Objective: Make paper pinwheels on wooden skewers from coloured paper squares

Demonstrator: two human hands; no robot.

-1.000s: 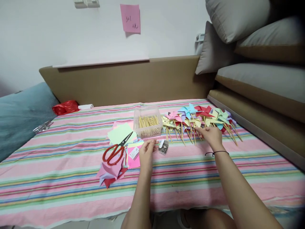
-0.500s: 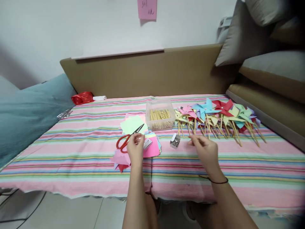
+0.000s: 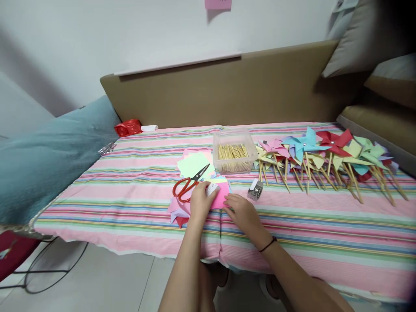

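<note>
Striped cloth [image 3: 136, 195] beneath, both half-curled hands [image 3: 200, 203] [image 3: 244, 213] touch pink paper [image 3: 219, 199].

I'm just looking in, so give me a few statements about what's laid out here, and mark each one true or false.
1. The scissors lie to the left of the pinwheels. True.
2. The scissors have blue handles. False: they are red.
3. The left hand and right hand are both at the bright pink paper. True.
4. The clear box holds thin sticks. True.
5. The right hand holds a pair of pinwheels. False: it is apart from them.
6. The clear box stands to the right of the pinwheels. False: it is on their left.
</note>
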